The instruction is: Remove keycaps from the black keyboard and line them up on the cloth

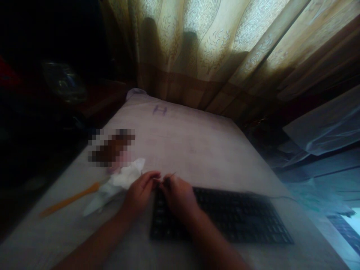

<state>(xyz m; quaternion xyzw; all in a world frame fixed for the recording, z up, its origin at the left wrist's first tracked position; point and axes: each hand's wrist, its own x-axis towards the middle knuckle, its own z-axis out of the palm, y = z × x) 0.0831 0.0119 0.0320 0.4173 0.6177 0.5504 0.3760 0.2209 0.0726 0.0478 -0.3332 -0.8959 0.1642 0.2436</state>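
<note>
My left hand (141,190) is closed just past the far left corner of a black keyboard (233,213), its fingertips pinched together. Over that keyboard's left end, my right hand (180,193) is closed too, thumb and fingers pressed around something small and dark with a thin tip sticking up. Both sets of fingertips nearly meet, and a small pale bit shows between them. Blur hides what exactly is held. Crumpled white tissue (120,182) lies left of my left hand, with an orange-brown stick or handle (70,199) reaching out from it.
A blurred-out brown item (111,150) lies beyond the tissue. The pale cloth-covered surface (194,138) bears a purple H mark. The keyboard's cable (281,197) trails right. Patterned curtains (213,48) hang behind; a clear plastic container (66,82) sits in the dark left.
</note>
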